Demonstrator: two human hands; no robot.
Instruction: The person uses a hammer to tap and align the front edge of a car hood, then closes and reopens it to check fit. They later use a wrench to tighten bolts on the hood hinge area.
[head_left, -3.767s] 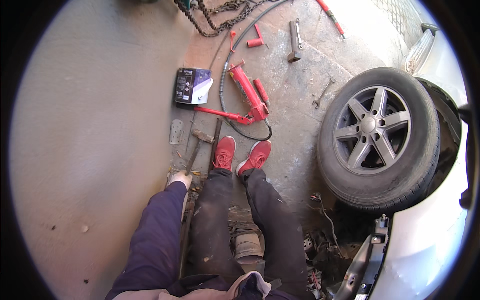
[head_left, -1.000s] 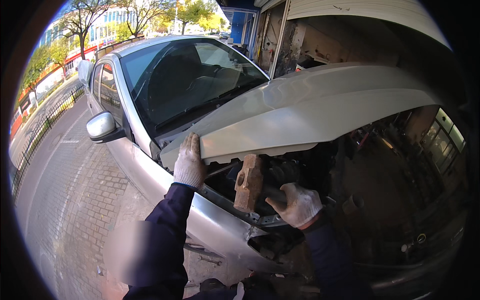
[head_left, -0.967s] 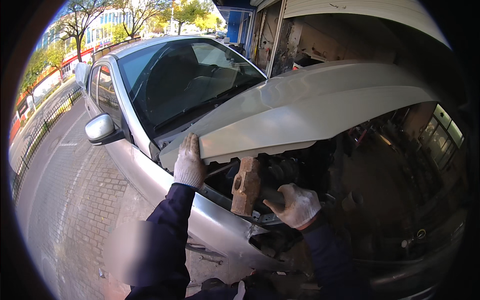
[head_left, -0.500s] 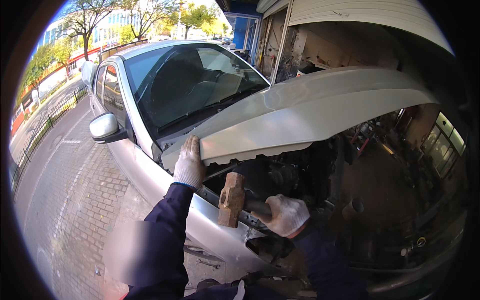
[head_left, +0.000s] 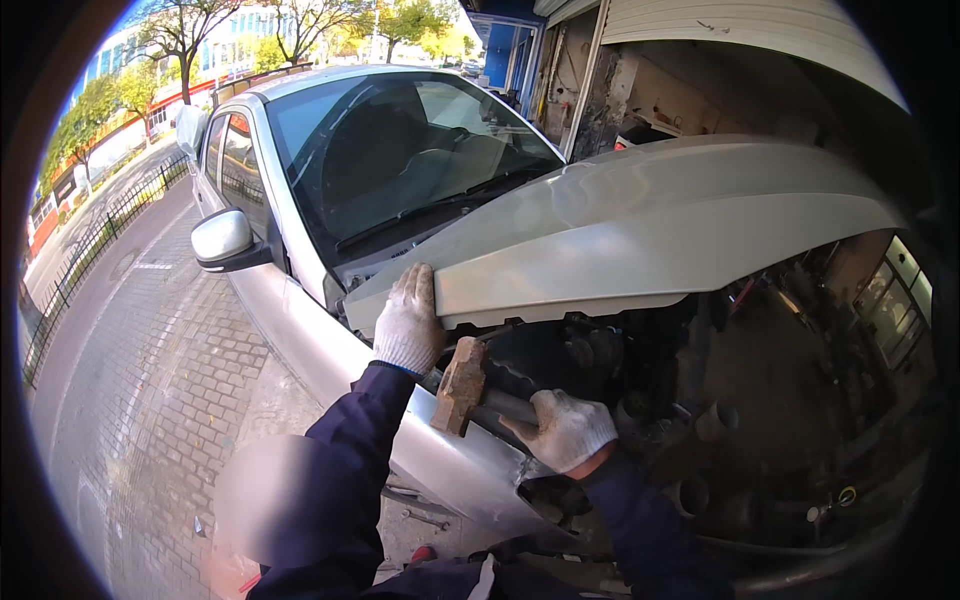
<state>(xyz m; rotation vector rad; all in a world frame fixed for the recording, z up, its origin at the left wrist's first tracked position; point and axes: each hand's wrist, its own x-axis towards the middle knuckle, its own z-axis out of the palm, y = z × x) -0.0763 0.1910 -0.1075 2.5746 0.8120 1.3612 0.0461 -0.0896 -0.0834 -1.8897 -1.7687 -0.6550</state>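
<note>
My left hand [head_left: 408, 325], in a white knit glove, lies flat with outstretched fingers on the rear side corner of the raised silver hood [head_left: 590, 245]. My right hand [head_left: 570, 430], gloved too, is wrapped round the handle of a sledgehammer [head_left: 460, 386]. Its rusty, block-shaped head is tilted and held over the top edge of the silver fender [head_left: 430, 440], just below my left wrist. Whether the head touches the fender I cannot tell. Beneath the hood the dark engine bay [head_left: 570, 350] shows only in part.
The car's windshield [head_left: 400, 150] and side mirror [head_left: 225, 240] are beyond my left arm. A wrench [head_left: 426, 519] lies on the ground by the fender. Brick paving [head_left: 180, 380] and a fence [head_left: 110, 220] are at left, a dark workshop with a rolled shutter [head_left: 740, 25] at right.
The view has shifted, so the car appears further right. Relative to the car, the hammer has moved left, closer to my left hand, and its head leans more. My left hand stays on the hood.
</note>
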